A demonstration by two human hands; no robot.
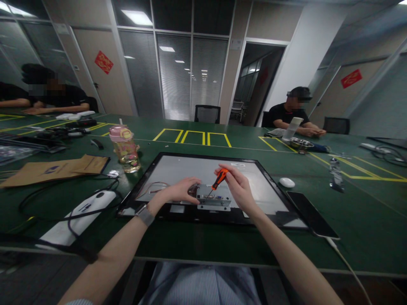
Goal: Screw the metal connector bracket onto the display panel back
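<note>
An orange and black screwdriver is gripped in my right hand, its shaft slanting down to the left. The tip meets a metal bracket with connector ports along it, though the exact contact point is too small to make out. My left hand holds the left end of that bracket, thumb in front and fingers behind. Beneath both hands lies a flat display panel with a grey back and black frame. Thin wires run over the panel left of the bracket.
Left of the panel are a pink-lidded bottle, a brown paper envelope, and a white power strip with black cables. A phone and white earbud case lie right. Other people sit across the green table.
</note>
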